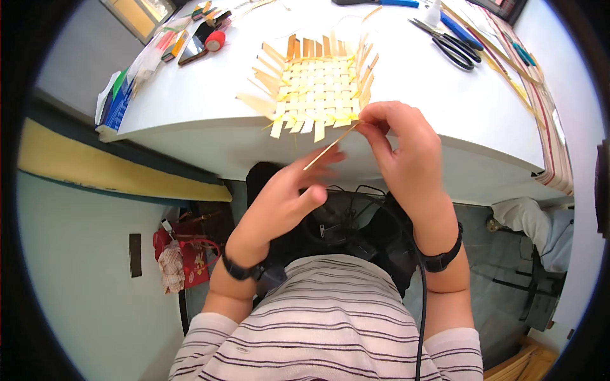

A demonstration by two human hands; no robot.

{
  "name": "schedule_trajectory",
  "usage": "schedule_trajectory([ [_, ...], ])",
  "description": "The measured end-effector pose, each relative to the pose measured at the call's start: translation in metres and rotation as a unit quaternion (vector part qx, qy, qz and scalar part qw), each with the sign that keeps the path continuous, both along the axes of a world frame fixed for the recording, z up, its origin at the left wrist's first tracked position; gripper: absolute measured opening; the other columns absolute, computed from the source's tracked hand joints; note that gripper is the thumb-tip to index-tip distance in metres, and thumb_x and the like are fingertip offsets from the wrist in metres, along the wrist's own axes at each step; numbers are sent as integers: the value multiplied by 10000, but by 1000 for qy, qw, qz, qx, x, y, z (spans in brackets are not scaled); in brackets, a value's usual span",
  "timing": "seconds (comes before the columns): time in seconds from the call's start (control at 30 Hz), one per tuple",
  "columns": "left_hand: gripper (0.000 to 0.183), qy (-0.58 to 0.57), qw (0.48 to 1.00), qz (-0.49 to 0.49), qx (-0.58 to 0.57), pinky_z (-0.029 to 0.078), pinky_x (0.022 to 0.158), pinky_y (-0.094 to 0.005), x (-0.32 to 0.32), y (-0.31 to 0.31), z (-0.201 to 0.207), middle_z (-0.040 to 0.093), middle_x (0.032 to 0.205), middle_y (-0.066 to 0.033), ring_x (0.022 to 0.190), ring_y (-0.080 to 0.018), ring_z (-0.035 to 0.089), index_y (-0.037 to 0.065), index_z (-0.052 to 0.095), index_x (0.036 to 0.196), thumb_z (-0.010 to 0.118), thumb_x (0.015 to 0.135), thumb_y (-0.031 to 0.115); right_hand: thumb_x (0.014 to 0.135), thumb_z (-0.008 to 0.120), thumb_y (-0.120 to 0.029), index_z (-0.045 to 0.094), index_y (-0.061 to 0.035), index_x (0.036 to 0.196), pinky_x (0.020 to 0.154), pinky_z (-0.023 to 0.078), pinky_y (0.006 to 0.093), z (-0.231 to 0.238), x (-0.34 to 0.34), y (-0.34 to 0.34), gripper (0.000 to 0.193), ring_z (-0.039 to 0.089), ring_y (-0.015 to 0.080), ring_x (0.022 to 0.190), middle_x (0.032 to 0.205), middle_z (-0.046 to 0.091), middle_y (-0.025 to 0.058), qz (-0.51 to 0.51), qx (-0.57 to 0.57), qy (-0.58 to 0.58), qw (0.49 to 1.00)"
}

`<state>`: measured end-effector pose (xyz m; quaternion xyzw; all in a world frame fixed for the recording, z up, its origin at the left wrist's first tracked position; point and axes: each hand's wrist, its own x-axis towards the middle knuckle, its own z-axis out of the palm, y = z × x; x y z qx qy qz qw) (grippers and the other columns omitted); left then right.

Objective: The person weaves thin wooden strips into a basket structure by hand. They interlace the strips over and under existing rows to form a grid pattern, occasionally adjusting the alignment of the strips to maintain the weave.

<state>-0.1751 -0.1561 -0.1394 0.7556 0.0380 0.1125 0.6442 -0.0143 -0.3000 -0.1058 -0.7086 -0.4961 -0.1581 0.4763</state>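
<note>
1. Head view, looking down: one woven mat [319, 86] of pale yellow strips lies at the near edge of a white surface [438, 101], loose strip ends sticking out on all sides.
2. One thin strip [330, 146] slants from the mat's near right corner down toward the person's left hand.
3. Two hands are in view, each with a dark band at the wrist.
4. Right hand [406, 155] is raised at the surface edge, wrist bent, its fingers [372, 120] pinched closed on the strip's upper end, just beside the mat's corner.
5. Left hand [286, 197] sits lower, off the surface, palm turned up; its fingers are loosely spread and touch the strip's lower end. Whether they grip it, I cannot tell.
6. Both forearms rise from the lower edge, out of striped sleeves.
7. One pair of black scissors [448, 43] lies at the far right of the surface.
8. One red roll of tape [215, 40] lies at the far left.
9. Several long strips [527, 95] lie along the right edge.
</note>
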Motion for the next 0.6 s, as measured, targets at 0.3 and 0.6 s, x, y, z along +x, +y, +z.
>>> schedule_trajectory([
  [0.3, 726, -32, 980, -34, -191, 531, 963, -368, 38, -4, 20, 678, 1211, -169, 1092, -240, 677, -30, 497, 1457, 470, 1052, 572, 876, 690, -17, 660, -70, 1019, 805, 509, 399, 8, 5, -3, 155, 646, 312, 842, 880, 690, 87, 36, -25, 15, 999],
  [0.6, 358, 21, 988, 30, -147, 509, 732, -267, 49, 0, 5, 678, 814, -32, 759, -100, 610, -14, 707, 1141, 547, 1088, 303, 866, 720, -3, 695, -35, 993, 764, 527, 336, 17, 10, -19, 133, 662, 217, 804, 879, 695, 89, -17, 13, 89, 996],
])
